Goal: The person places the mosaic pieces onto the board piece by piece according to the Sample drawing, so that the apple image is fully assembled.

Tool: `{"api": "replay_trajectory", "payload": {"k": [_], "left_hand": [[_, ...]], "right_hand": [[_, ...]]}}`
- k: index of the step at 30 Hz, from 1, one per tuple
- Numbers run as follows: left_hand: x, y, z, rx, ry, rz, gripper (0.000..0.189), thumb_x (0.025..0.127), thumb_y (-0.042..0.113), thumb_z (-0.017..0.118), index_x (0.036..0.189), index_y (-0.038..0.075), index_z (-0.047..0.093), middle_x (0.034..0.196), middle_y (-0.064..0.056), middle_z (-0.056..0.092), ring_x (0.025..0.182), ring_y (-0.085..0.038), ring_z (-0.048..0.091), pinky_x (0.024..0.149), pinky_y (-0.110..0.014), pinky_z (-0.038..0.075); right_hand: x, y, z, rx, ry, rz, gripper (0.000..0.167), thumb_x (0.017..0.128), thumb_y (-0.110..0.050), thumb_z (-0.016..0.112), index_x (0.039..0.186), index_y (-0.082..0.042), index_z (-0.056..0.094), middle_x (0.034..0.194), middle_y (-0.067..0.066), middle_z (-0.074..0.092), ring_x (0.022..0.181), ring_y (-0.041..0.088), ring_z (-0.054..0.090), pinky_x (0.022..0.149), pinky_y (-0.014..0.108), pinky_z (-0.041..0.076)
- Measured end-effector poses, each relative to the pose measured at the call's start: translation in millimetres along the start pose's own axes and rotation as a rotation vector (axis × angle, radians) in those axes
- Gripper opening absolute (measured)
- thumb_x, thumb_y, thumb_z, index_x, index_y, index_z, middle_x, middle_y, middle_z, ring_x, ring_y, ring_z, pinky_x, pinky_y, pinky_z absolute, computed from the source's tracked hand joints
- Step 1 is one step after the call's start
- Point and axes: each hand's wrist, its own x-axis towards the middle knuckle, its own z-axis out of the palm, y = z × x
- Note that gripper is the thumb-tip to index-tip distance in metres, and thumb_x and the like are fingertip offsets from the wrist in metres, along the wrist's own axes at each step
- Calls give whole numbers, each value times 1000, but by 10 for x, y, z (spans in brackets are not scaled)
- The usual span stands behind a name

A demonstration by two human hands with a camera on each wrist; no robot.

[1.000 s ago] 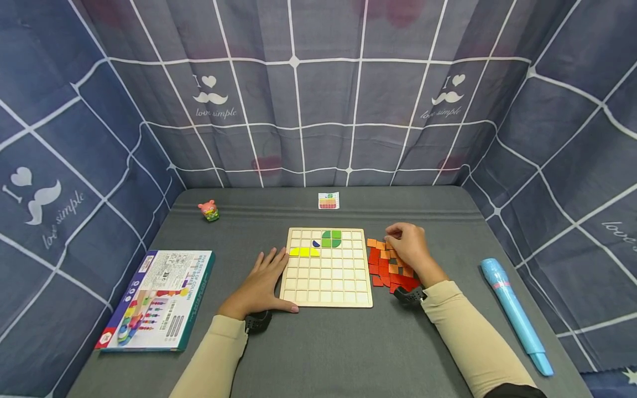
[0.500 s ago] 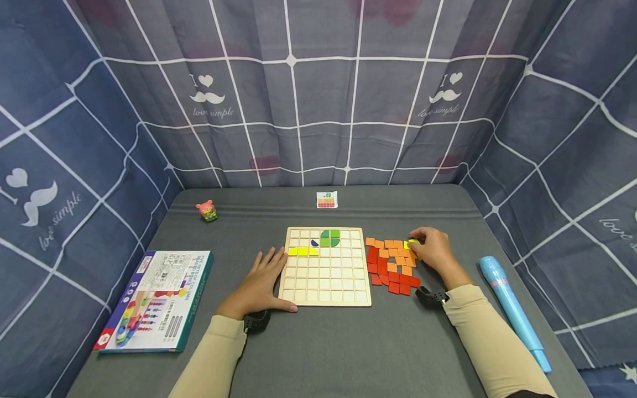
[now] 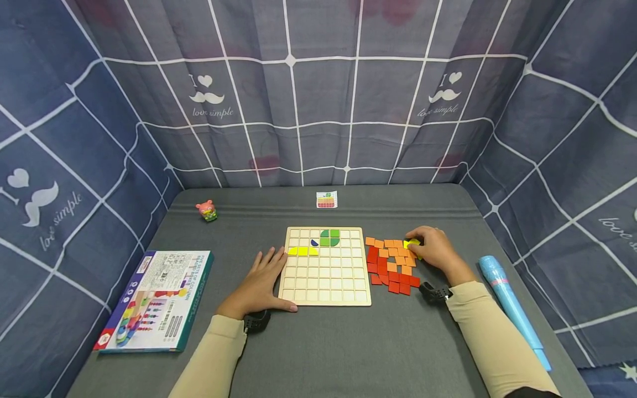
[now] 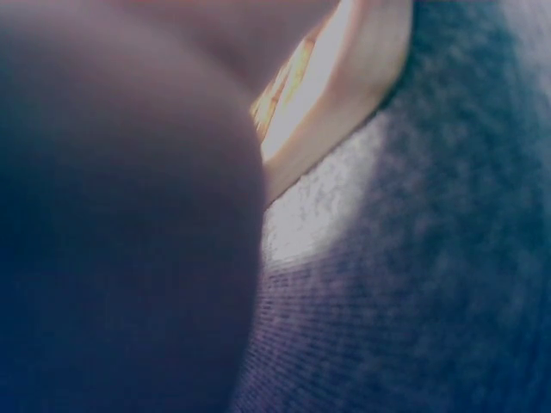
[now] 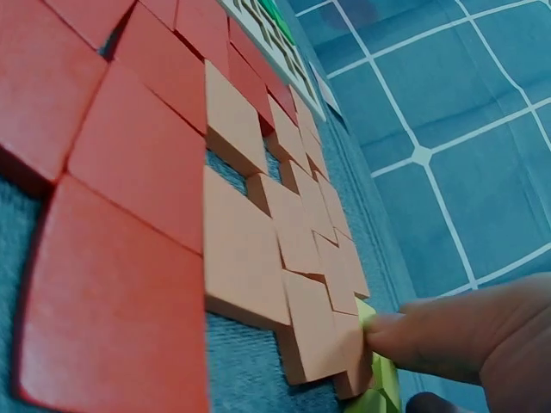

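My left hand [image 3: 259, 284] lies with spread fingers along the left edge of the square wooden grid board [image 3: 325, 301], its thumb by the near left corner. The board carries green tiles [image 3: 330, 238], a row of yellow tiles [image 3: 303, 251] and a small dark blue piece [image 3: 314, 242]. At the far right end of the orange tiles [image 3: 393, 252], my right hand [image 3: 435, 247] pinches yellow tiles [image 3: 412, 243] with curled fingers. One fingertip touches a yellow tile [image 5: 365, 310] in the right wrist view. Red tiles [image 3: 383, 268] lie beside the orange ones. A blurred hand fills much of the left wrist view.
A small pattern card [image 3: 327, 199] lies behind the board. A pink-headed toy figure [image 3: 207, 210] stands at the back left. A boxed toy set [image 3: 156, 301] lies on the left, and a light blue stick-like object [image 3: 515, 309] on the right. Grid-patterned curtains surround the table.
My right hand has moved right, from over the orange and red tiles to the yellow tiles, uncovering the pile. It has hardly shifted in the last half second. The left hand stays put.
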Motion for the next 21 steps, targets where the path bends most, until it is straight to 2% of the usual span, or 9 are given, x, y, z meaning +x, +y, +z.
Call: {"api": "replay_trajectory", "payload": {"k": [8, 15, 17, 19, 21], "left_hand": [[0, -14, 13, 12, -6, -9, 146, 65, 87, 79, 167, 1, 20, 173, -17, 15, 158, -38, 7, 124, -58, -2], [4, -19, 14, 12, -4, -6, 146, 65, 87, 79, 167, 0, 21, 173, -17, 16, 158, -39, 8, 124, -59, -1], [8, -21, 21, 14, -8, -10, 146, 65, 87, 78, 167, 1, 21, 173, -17, 16, 158, -39, 8, 124, -59, -1], [11, -21, 26, 15, -10, -12, 146, 64, 88, 78, 167, 1, 21, 173, -17, 16, 158, -39, 8, 124, -59, 0], [15, -18, 25, 17, -11, -11, 146, 64, 88, 78, 167, 1, 21, 173, -16, 15, 158, -39, 8, 124, -59, -1]], "right_hand": [[47, -15, 0, -37, -44, -95, 21, 95, -2, 76, 115, -1, 79, 119, 21, 72, 114, 45, 62, 109, 65, 33], [66, -64, 14, -37, -31, -61, 19, 93, 1, 78, 111, -2, 81, 115, 19, 74, 104, 40, 58, 98, 60, 38], [75, -61, 17, -28, -31, -61, 20, 92, 1, 78, 112, -2, 80, 115, 19, 73, 106, 40, 58, 102, 61, 36], [77, -56, 13, -14, -36, -58, 20, 93, 2, 77, 112, -2, 80, 114, 18, 72, 106, 39, 60, 101, 60, 40], [78, -52, 8, 7, -40, -60, 19, 94, 3, 76, 112, -2, 80, 110, 17, 71, 100, 37, 62, 95, 57, 45]]}}
